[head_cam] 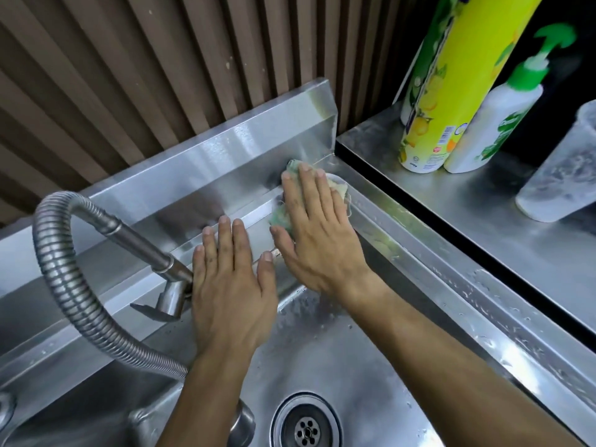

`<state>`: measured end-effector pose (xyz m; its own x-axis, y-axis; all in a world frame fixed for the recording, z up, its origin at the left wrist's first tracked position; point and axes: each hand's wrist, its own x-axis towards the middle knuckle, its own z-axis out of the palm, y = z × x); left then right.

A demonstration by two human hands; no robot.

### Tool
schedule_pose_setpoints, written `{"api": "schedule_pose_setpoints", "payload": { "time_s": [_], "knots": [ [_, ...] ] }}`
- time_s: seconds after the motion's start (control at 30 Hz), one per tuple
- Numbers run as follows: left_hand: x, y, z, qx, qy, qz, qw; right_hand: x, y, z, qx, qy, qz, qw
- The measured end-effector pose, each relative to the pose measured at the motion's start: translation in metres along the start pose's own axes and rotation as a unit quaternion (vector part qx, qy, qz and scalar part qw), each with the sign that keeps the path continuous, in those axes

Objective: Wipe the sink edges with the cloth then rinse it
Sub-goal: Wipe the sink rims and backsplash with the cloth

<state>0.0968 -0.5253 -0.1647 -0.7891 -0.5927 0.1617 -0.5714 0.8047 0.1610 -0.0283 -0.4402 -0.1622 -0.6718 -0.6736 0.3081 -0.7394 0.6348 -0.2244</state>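
Observation:
My right hand (317,230) lies flat, fingers straight, pressing a green and pale yellow cloth (341,188) onto the back right corner of the steel sink's edge (429,266). Most of the cloth is hidden under the palm; its ends show beyond the fingertips and beside the thumb. Just left of it, my left hand (230,285) rests flat with straight fingers on the back ledge of the sink. The basin below is wet, with a round drain (306,430) at the bottom.
A flexible metal faucet hose (64,272) arcs at the left, its spout head (167,295) beside my left hand. On the steel counter (451,201) to the right stand a yellow spray can (451,101), a white pump bottle (493,124) and a clear plastic cup (561,175).

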Motion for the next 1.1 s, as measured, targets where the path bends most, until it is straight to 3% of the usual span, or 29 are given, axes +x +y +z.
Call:
{"api": "schedule_pose_setpoints", "payload": {
  "time_s": [0.1,0.27,0.4,0.5,0.6,0.73,0.97,1.1],
  "knots": [
    [-0.001,-0.002,0.002,0.020,0.005,0.008,1.000,0.007,0.014,-0.005,-0.013,-0.046,-0.026,0.999],
    [-0.002,-0.003,0.003,0.020,0.008,0.013,1.000,0.036,0.008,-0.003,-0.080,-0.092,0.113,0.986],
    [-0.001,0.001,0.000,-0.008,0.011,-0.003,1.000,0.047,-0.008,-0.002,-0.057,-0.084,0.195,0.976],
    [0.014,0.011,-0.001,-0.049,0.026,0.029,0.998,0.052,-0.022,-0.011,-0.016,-0.123,0.237,0.963],
    [0.034,0.020,0.003,-0.072,0.012,0.065,0.995,0.049,-0.010,-0.017,-0.005,-0.145,0.197,0.970],
    [0.035,0.020,0.013,0.005,-0.004,0.074,0.997,0.039,0.019,-0.013,-0.053,-0.128,0.096,0.986],
    [0.033,0.019,0.013,0.016,-0.012,0.075,0.997,0.051,-0.003,0.002,-0.078,-0.058,0.196,0.976],
    [0.033,0.018,0.014,0.008,-0.013,0.078,0.997,0.049,0.010,-0.003,-0.061,-0.059,0.154,0.984]
  ]
}}
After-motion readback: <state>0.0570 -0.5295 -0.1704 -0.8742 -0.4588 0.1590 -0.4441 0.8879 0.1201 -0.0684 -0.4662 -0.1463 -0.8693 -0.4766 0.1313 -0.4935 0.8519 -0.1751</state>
